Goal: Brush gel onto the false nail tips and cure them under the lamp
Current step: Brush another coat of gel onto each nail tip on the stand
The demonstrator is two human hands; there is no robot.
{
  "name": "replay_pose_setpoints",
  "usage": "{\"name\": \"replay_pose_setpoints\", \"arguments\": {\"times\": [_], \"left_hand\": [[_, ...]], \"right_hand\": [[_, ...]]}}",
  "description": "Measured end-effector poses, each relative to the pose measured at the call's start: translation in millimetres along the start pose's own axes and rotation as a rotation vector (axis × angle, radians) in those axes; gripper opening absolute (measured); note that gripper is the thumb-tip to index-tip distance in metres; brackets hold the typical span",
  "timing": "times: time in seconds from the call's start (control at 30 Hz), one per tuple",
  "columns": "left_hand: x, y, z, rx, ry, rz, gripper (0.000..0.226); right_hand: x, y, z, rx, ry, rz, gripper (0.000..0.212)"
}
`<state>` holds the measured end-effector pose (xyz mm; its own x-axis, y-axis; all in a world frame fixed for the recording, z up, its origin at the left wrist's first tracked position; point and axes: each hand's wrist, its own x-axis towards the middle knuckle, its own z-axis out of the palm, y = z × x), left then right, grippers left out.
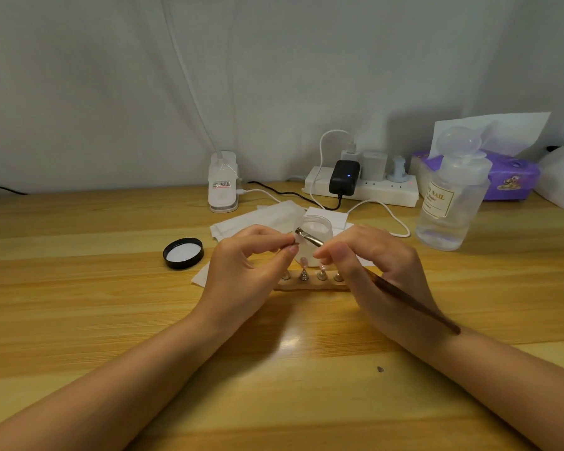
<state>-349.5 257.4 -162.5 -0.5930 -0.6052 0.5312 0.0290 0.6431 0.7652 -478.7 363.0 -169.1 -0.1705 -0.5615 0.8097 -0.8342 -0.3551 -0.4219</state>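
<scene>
A small nail tip (296, 241) on its peg is pinched in the left hand (245, 275) and held up so it can be painted. A brush (310, 239) is pinched in the right hand (372, 271), its hairs touching the tip. The open gel jar (318, 229) is kept just behind, at 12 o'clock, for dipping. More tips wait on the stand (313, 281) below. The lamp (222, 182) stands at 11 o'clock on the bench (79, 288).
</scene>
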Motion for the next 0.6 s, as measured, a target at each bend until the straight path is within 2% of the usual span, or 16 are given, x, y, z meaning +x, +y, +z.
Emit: {"name": "replay_pose_setpoints", "arguments": {"times": [0.13, 0.37, 0.6], "left_hand": [[0.5, -0.1, 0.9, -0.005, 0.009, -0.005, 0.017], [0.2, -0.1, 0.4, -0.013, 0.01, -0.012, 0.019], [-0.3, -0.2, 0.6, -0.012, 0.008, 0.001, 0.019]], "right_hand": [[-1.1, 1.5, 0.0, 0.029, -0.006, 0.021, 0.045], [-3.3, 2.8, -0.6, 0.134, 0.106, 0.033, 0.049], [-1.4, 3.1, 3.2, 0.038, 0.048, 0.006, 0.048]]}}
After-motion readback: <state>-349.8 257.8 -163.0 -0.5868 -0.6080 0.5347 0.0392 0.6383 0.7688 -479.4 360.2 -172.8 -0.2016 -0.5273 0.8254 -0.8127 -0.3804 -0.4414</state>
